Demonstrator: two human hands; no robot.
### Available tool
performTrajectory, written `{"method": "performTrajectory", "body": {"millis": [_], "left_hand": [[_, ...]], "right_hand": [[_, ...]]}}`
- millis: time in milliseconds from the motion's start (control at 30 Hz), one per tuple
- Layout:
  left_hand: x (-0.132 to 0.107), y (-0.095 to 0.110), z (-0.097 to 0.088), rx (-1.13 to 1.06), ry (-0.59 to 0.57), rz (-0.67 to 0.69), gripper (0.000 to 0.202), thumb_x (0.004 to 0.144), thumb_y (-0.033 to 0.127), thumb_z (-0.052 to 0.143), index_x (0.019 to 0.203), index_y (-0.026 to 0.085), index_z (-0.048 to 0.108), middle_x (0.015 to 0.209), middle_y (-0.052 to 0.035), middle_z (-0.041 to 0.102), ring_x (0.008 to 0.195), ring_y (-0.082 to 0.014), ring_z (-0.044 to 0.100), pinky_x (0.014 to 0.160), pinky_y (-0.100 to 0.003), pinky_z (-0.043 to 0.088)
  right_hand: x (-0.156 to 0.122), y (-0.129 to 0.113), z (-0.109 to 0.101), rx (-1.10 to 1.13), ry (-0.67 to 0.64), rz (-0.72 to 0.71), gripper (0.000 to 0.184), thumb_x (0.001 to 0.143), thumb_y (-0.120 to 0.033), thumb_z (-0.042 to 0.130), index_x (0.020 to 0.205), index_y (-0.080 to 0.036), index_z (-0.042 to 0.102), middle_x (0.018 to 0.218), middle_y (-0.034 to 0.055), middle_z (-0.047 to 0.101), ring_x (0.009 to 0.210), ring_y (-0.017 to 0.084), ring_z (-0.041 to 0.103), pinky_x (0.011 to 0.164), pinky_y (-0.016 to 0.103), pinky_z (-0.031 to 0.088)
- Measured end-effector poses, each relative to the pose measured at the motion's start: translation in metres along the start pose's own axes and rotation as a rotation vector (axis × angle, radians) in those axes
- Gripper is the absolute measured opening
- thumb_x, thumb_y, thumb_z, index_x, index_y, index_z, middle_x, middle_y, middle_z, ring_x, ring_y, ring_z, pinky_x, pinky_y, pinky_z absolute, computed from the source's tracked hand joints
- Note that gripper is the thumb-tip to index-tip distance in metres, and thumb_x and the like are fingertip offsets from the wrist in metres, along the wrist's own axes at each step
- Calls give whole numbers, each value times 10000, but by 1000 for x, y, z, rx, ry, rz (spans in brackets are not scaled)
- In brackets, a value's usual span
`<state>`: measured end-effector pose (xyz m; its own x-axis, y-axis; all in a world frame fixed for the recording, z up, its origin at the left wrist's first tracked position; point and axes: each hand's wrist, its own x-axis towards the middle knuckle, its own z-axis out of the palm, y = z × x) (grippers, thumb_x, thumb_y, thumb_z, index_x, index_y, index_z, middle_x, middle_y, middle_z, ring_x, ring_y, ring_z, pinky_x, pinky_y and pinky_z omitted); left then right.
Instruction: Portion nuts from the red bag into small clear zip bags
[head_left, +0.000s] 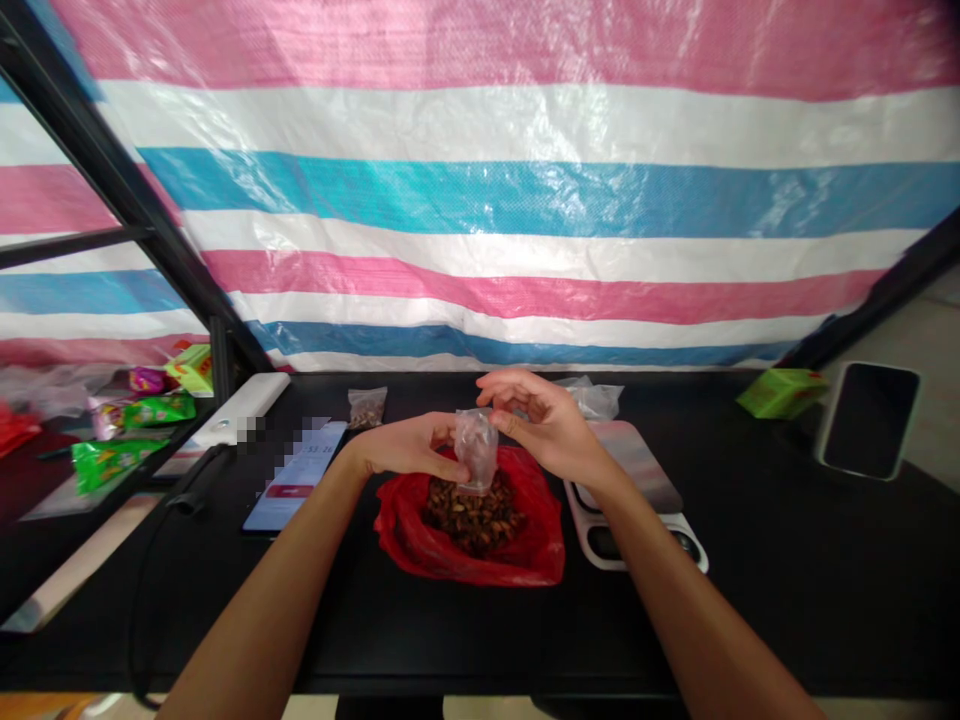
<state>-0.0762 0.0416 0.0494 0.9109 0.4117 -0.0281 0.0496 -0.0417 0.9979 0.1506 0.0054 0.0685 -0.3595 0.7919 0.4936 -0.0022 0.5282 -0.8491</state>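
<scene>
My left hand [411, 447] and my right hand [541, 418] both pinch a small clear plastic bag [477, 450] at its top, holding it upright over a red plastic bag [420, 540] that lies open on the black table. The red bag holds a heap of brown dried pieces [474, 515]. The small clear bag looks empty. Just right of the red bag sits a white kitchen scale [637, 500] with a shiny plate.
A small filled bag [367, 406] and a phone [296, 480] lie left of my hands, with a white power bank [240, 408] and a cable. Clear bags [596, 397] lie behind. A green box [780, 391] and a dark phone [868, 420] stand right. Snack packets [127, 440] crowd the left.
</scene>
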Motion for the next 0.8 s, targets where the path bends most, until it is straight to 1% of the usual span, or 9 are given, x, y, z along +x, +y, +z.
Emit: {"method": "performTrajectory", "body": {"millis": [67, 100, 233, 333, 433, 567, 633, 700, 800], "left_hand": [[0, -1, 0, -12, -3, 1, 330, 845, 320, 804, 1115, 154, 712, 1059, -91, 749, 971, -186, 700, 930, -300, 517], [-1, -1, 0, -21, 1, 5, 348, 842, 316, 808, 1135, 159, 706, 1070, -91, 748, 977, -185, 699, 930, -302, 519], [-2, -2, -1, -27, -6, -4, 357, 838, 329, 812, 1136, 163, 708, 1068, -89, 746, 967, -184, 697, 924, -310, 530], [-3, 1, -1, 10, -16, -28, 338, 843, 363, 803, 1097, 154, 724, 1045, -93, 750, 954, -189, 694, 915, -311, 538], [-4, 3, -1, 38, -37, -28, 358, 841, 406, 798, 1076, 143, 738, 1026, -105, 754, 945, -204, 694, 906, -320, 548], [-6, 5, -2, 55, -93, -27, 355, 864, 445, 767, 1058, 148, 746, 997, -102, 750, 928, -201, 689, 886, -296, 548], [-6, 6, -2, 63, -104, -25, 378, 864, 449, 766, 1105, 160, 736, 1015, -95, 743, 931, -198, 682, 885, -294, 547], [-6, 8, -2, 82, -106, -21, 420, 851, 458, 777, 1149, 166, 726, 1030, -87, 735, 937, -197, 672, 895, -300, 545], [-7, 11, -1, 94, -132, -33, 395, 859, 472, 763, 1097, 158, 737, 1006, -79, 726, 940, -194, 661, 916, -300, 535]], "right_hand": [[0, -1, -2, -31, -32, 7, 322, 940, -237, 674, 1259, -265, 644, 1161, 53, 692, 967, 178, 634, 870, 334, 503], [0, -1, -3, -48, -47, 15, 329, 943, -233, 666, 1270, -263, 641, 1156, 53, 690, 978, 180, 634, 882, 337, 502], [0, 1, -2, -20, -59, 68, 300, 921, -220, 689, 1218, -247, 655, 921, 6, 671, 864, 157, 639, 817, 306, 513], [0, 1, 1, 48, -44, 87, 342, 885, -225, 737, 1214, -245, 645, 868, -15, 650, 770, 133, 612, 748, 276, 518], [0, 0, 4, 108, -64, 105, 399, 882, -248, 749, 1261, -242, 625, 911, -1, 667, 767, 129, 614, 722, 271, 524], [-2, -2, 3, 183, -120, 124, 371, 910, -255, 722, 1269, -238, 631, 970, 23, 687, 828, 137, 640, 749, 274, 538], [-2, -1, 2, 236, -129, 132, 409, 890, -259, 745, 1282, -253, 629, 1006, 28, 677, 807, 136, 638, 691, 260, 538], [-3, -1, 1, 278, -121, 140, 467, 862, -256, 775, 1301, -272, 618, 1039, 32, 660, 793, 136, 635, 644, 249, 529], [-2, 0, 0, 270, -73, 128, 446, 868, -229, 767, 1288, -279, 624, 1076, 35, 641, 834, 135, 631, 691, 251, 525]]}}
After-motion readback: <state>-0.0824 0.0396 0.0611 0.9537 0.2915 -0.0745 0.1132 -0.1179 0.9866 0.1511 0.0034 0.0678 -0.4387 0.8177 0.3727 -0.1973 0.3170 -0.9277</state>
